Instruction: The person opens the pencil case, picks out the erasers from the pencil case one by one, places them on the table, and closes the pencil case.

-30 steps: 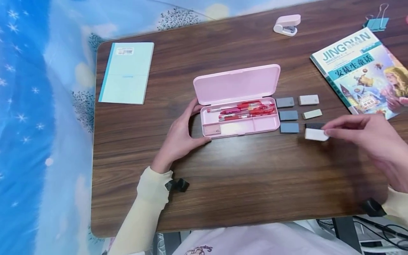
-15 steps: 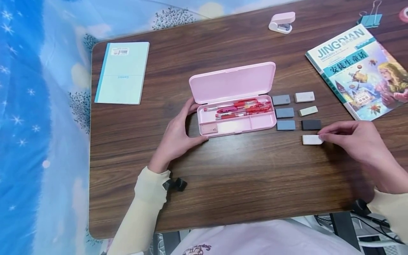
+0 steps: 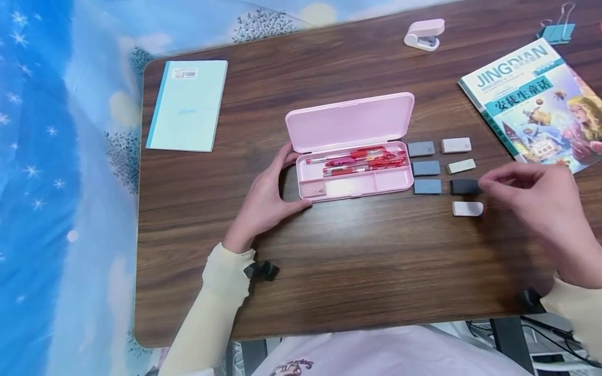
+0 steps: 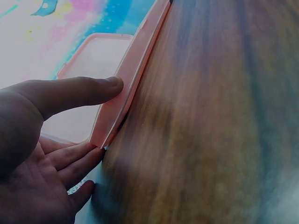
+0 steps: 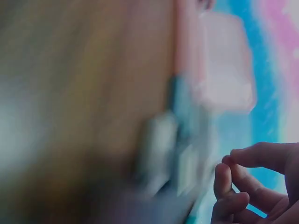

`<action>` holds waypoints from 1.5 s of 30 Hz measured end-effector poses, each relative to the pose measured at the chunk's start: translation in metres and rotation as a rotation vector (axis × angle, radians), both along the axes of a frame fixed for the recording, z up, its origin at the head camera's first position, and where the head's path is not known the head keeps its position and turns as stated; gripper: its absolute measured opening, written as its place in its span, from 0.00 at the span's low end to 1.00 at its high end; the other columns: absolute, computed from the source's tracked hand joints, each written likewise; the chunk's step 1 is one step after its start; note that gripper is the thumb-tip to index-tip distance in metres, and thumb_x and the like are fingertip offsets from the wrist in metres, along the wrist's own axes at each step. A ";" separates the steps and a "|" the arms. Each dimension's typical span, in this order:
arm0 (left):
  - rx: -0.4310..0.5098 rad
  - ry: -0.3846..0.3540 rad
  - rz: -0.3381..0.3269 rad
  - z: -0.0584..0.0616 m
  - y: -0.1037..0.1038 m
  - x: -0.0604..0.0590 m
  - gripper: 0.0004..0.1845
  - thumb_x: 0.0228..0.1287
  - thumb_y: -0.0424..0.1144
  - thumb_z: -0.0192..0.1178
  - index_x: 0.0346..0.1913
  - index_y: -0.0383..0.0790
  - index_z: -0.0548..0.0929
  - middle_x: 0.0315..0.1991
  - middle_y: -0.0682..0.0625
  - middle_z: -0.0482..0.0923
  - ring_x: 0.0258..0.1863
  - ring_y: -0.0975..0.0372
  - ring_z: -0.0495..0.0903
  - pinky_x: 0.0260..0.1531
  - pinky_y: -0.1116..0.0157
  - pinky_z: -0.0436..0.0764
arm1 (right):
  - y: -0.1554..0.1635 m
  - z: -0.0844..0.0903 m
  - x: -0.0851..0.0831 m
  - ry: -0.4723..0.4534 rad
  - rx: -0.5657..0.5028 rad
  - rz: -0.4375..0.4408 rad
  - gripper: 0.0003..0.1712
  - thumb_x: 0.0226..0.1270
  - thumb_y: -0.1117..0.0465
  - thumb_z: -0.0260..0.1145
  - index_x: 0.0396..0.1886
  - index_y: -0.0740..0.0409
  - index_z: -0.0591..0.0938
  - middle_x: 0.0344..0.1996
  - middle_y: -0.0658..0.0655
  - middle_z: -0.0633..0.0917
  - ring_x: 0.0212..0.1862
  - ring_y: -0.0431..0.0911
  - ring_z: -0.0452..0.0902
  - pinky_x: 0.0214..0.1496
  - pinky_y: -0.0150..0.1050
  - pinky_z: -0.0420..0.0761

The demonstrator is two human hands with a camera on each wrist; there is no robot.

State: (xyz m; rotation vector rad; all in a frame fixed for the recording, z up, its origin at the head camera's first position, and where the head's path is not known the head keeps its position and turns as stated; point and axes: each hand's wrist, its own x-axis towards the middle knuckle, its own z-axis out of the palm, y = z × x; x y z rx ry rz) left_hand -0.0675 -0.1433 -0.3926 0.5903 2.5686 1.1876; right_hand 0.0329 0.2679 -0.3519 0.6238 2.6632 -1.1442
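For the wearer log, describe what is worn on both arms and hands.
Both hands, left and right, are bare: no gloves or rings visible. Each arm has a pale cream long sleeve ending at the wrist, with a small black device beside each cuff.

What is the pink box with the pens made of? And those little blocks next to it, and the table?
The pink pencil case looks like smooth hard plastic: thin moulded walls, rounded corners, a soft sheen. The little blocks look like matte rubber erasers, though they could be something else. The table shows dark wood grain, maybe only a printed laminate.
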 end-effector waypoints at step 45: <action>-0.002 -0.004 -0.010 0.010 -0.008 0.004 0.61 0.49 0.42 0.80 0.81 0.47 0.49 0.70 0.53 0.72 0.72 0.64 0.65 0.72 0.59 0.62 | -0.210 -0.018 -0.074 0.365 -0.026 0.587 0.10 0.55 0.64 0.76 0.37 0.58 0.88 0.28 0.53 0.85 0.30 0.47 0.75 0.39 0.44 0.68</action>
